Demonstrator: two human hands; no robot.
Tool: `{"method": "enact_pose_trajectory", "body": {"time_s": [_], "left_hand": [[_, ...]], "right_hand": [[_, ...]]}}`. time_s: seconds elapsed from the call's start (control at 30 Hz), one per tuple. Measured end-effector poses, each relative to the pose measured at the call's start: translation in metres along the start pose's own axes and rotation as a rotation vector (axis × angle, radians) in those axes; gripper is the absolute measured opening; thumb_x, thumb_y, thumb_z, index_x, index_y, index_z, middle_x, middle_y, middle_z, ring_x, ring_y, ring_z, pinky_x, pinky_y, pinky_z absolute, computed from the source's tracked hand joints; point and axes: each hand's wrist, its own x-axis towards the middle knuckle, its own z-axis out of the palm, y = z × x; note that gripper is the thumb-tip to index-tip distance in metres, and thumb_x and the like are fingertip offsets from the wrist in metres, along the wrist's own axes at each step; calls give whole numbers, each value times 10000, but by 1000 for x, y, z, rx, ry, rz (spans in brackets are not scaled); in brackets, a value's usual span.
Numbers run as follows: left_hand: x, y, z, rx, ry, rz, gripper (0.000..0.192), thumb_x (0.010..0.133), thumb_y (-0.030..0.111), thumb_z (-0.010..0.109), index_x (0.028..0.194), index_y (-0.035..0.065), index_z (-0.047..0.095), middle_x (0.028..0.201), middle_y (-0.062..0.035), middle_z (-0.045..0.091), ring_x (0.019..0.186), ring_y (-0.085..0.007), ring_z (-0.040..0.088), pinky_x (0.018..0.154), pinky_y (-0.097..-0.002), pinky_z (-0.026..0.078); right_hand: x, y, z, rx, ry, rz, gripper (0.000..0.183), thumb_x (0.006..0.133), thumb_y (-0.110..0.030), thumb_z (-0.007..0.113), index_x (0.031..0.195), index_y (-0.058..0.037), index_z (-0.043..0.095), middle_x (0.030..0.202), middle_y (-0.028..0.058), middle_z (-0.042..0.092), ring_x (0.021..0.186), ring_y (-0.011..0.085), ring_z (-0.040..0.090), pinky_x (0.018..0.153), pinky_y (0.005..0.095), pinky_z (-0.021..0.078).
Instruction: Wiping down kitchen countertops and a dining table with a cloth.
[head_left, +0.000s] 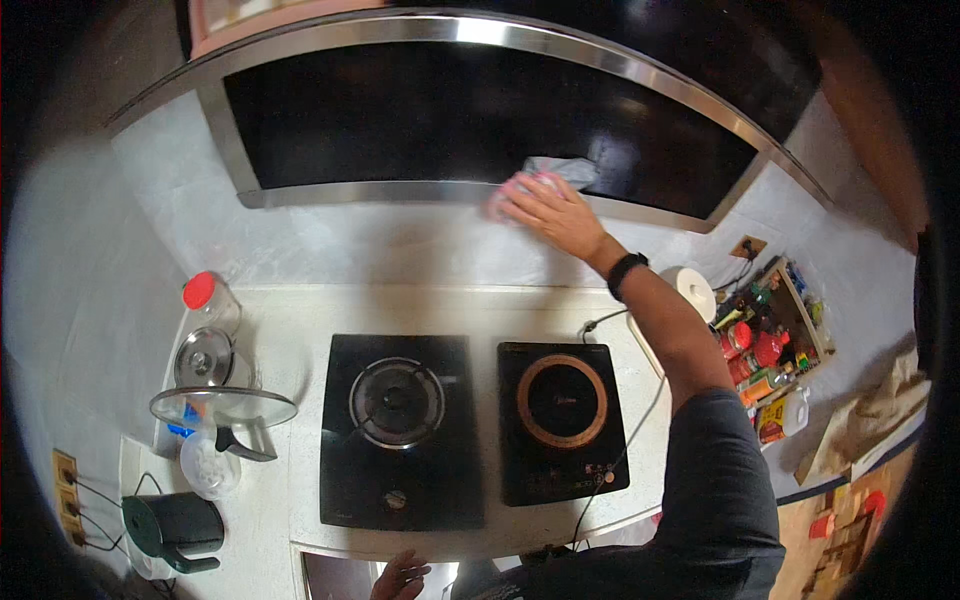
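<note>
My right hand (559, 219) reaches up with a dark band on its wrist. It holds a pink and grey cloth (570, 172) against the lower edge of the range hood (420, 112), which has a black glass front and a steel frame. Down at the counter's front edge, my left hand (403, 576) hangs partly in view with its fingers a little apart and nothing seen in them. Between the two hands are a black single-burner gas hob (401, 480) and a black induction cooker (559, 472) with a copper-coloured ring.
On the left stand a red-lidded jar (201, 292), a glass pan lid (255, 405) on edge, a clear plastic container (208, 465) and a dark green kettle (176, 523). Bottles (757, 360) crowd a rack at right. A power cord (641, 424) crosses the induction cooker's corner.
</note>
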Motion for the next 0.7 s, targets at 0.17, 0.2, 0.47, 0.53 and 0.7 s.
{"method": "enact_pose_trajectory", "body": {"time_s": [0.17,0.2,0.47,0.53,0.7], "left_hand": [[15,0,11,122,-198,3,502,847,74,550,1305,55,347,1157,-98,503,1044,-197,509,885,-322,406],[17,0,17,140,-224,0,502,847,74,550,1305,55,347,1157,-98,503,1044,-197,509,885,-322,406],[38,-4,95,276,-551,-55,529,848,100,557,1319,57,321,1205,-117,472,1067,-222,500,891,-354,410],[44,-6,127,341,-650,-47,536,848,106,562,1322,58,317,1206,-117,470,1069,-227,498,890,-357,411],[25,7,277,500,-642,-408,548,826,172,573,1303,67,324,1181,-160,469,1142,-270,445,963,-399,354]], "right_hand": [[-125,48,-26,-24,-197,192,500,797,-134,469,1283,-217,383,1352,2,354,1251,219,315,1034,409,261],[-148,56,-35,-55,-249,254,476,800,-122,463,1266,-206,408,1326,20,386,1213,241,369,996,408,323],[-360,81,-124,1268,321,1720,307,801,8,506,1100,-62,511,916,52,575,819,176,575,695,316,476],[-403,64,-167,1833,794,1774,289,811,-73,530,1099,-62,512,824,56,621,635,147,601,545,257,494],[-551,5,-302,1975,1236,2003,270,823,-184,551,1076,-92,534,877,35,635,704,159,619,570,328,527]]}}
